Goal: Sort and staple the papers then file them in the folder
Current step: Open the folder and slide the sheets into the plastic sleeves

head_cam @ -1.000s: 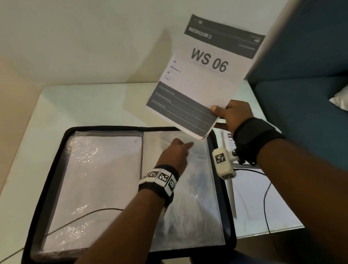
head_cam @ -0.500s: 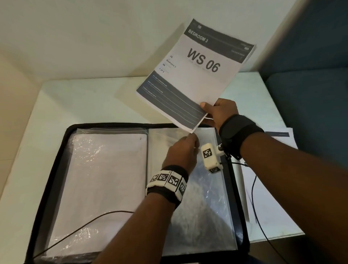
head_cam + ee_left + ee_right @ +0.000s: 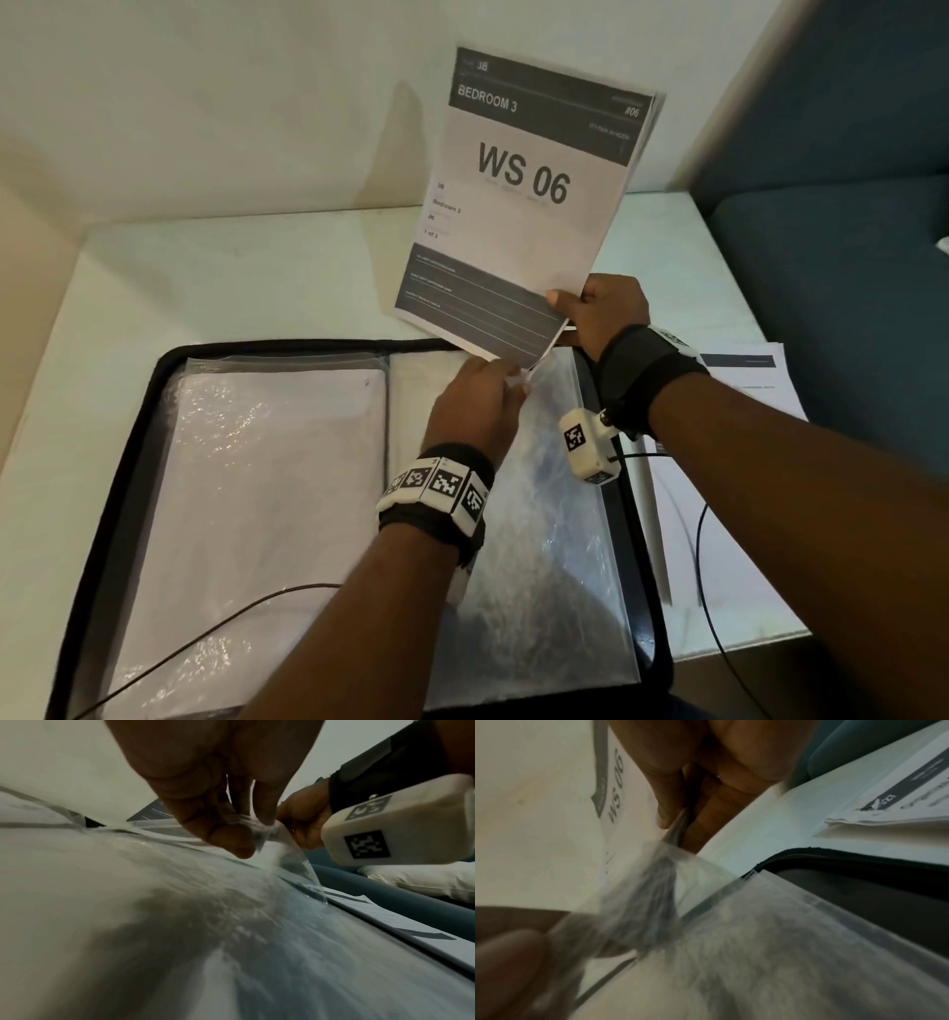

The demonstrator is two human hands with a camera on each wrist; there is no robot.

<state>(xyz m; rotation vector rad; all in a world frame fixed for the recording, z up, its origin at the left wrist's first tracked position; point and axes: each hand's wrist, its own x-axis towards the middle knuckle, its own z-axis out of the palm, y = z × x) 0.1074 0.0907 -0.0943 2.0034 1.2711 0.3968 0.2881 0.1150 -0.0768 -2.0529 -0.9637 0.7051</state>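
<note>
The right hand (image 3: 606, 313) pinched the papers (image 3: 524, 205) upright; the left hand (image 3: 477, 401) pinched the sleeve (image 3: 554, 539) mouth at 7 o'clock, nearer.

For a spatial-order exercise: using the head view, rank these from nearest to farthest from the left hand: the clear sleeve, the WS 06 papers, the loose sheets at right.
1. clear sleeve, pinched by the left hand.
2. WS 06 papers, just above.
3. loose sheets, far right, outside the folder.

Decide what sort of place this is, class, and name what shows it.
Probably a room in a home: a white table in a wall corner, a teal sofa with a pillow alongside, and a sheet headed "Bedroom 3".
</note>
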